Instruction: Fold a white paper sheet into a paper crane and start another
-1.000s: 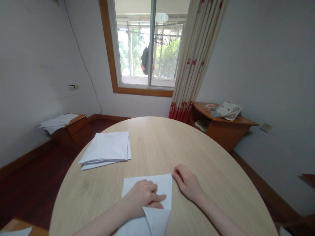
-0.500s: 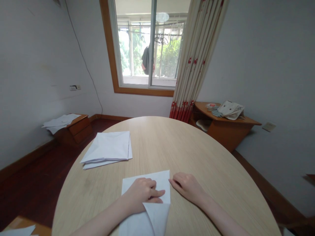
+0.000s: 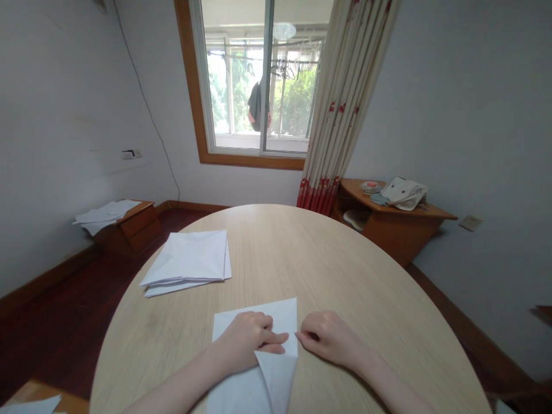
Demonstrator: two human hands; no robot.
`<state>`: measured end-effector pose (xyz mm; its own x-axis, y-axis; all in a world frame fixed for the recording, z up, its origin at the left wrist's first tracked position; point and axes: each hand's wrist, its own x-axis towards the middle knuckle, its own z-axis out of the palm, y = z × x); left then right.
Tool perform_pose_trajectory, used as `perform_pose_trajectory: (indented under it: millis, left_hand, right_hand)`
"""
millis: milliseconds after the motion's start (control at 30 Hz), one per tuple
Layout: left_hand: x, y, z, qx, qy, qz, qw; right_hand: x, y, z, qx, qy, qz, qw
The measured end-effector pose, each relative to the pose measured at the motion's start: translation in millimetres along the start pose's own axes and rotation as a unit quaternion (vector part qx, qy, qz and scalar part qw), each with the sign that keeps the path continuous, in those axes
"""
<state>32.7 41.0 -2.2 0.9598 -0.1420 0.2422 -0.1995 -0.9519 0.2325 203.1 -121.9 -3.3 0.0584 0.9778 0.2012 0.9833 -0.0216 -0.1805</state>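
Note:
A folded sheet of white paper (image 3: 254, 382) lies at the near side of the round table, with a triangular flap (image 3: 278, 371) turned over at its lower right. On top of it rests my left hand (image 3: 252, 339), pressing it down; the index finger and thumb stretch out apart, while the other fingers are partly bent. My right hand (image 3: 330, 336) is curled closed on the tabletop beside the paper. One fingertip of it meets the paper's right edge, and I see nothing held in its fingers.
A stack of folded white paper (image 3: 190, 259) sits at the left on the round wooden table (image 3: 310, 253). Papers (image 3: 107, 213) cover a small cabinet at the far left. A corner desk (image 3: 401, 224) with a light cloth bag (image 3: 405, 192) stands by the curtain (image 3: 340, 103).
My right hand has slid slightly toward me along the paper's right edge. The flap's corner has shifted a little up and to the right. My left hand has barely moved.

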Motion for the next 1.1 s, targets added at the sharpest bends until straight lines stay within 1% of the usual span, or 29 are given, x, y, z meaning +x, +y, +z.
perform_pose_trajectory:
  millis: [233, 333, 700, 933, 1100]
  left_hand:
    - [0, -2, 3.4, -0.023, 0.013, -0.006, 1.0]
    - [0, -3, 3.8, -0.029, 0.014, -0.007, 0.999]
    - [0, -3, 4.3, -0.025, 0.005, -0.005, 1.0]
    - [-1, -4, 5.5, -0.023, 0.006, -0.007, 1.0]
    - [0, -4, 5.7, -0.031, 0.011, -0.003, 0.999]
  right_hand:
    - [-2, -10, -4, 0.033, -0.027, -0.021, 0.999]
    - [-2, -13, -6, 0.055, -0.029, -0.022, 0.998]
    - [-4, -16, -10, 0.112, -0.051, -0.002, 0.992]
    - [-5, -17, -9, 0.115, -0.054, -0.004, 0.992]
    - [-5, -16, -5, 0.093, -0.035, -0.029, 0.995]
